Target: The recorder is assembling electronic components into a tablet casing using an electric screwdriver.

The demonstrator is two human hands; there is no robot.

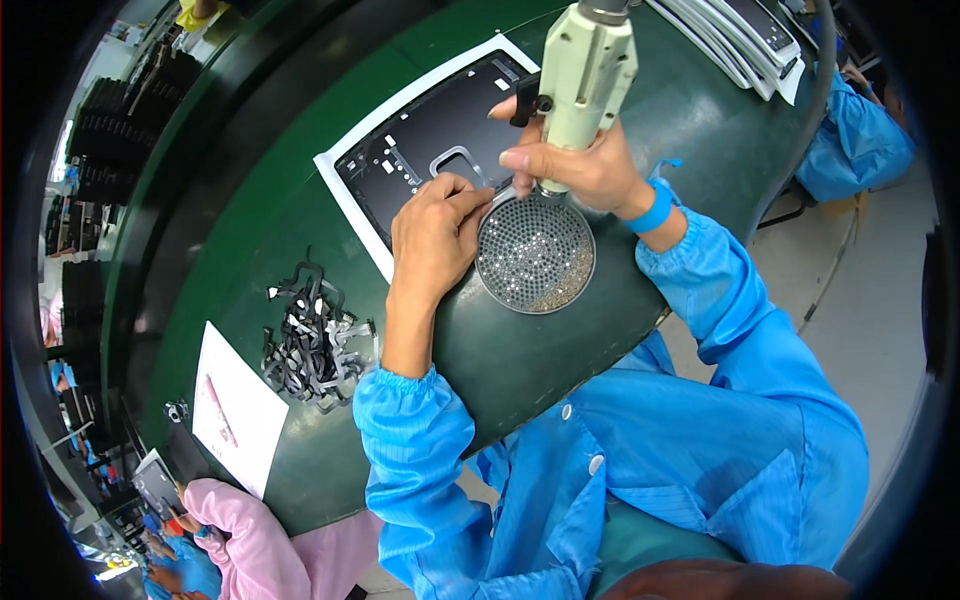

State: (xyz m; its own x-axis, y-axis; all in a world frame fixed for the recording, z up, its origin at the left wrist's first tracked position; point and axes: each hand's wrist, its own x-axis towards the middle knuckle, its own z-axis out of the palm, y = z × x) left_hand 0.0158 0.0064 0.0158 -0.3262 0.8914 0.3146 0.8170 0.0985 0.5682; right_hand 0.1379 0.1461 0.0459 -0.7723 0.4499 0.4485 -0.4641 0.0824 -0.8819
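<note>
My right hand [590, 165] is wrapped around a pale green electric screwdriver [588, 75], held upright. The driver's lower end reaches the far rim of a round screw tray [535, 255], a perforated dish with many small silvery screws and a heap of brownish ones at its near right. Closed at the fingertips, my left hand [433, 232] pinches the tray's far left rim. Beyond both hands lies a black panel [410, 140] with small white pieces on it. A grey looped bracket [455, 155] sits on the panel beside my left fingers.
Left of my forearm, a pile of black and grey brackets [315, 340] lies on the green table [540, 360]. A white sheet [230, 420] is farther left. Stacked panels [735, 45] stand at the far right. People sit nearby: a pink sleeve [245, 540] and a blue one [855, 140].
</note>
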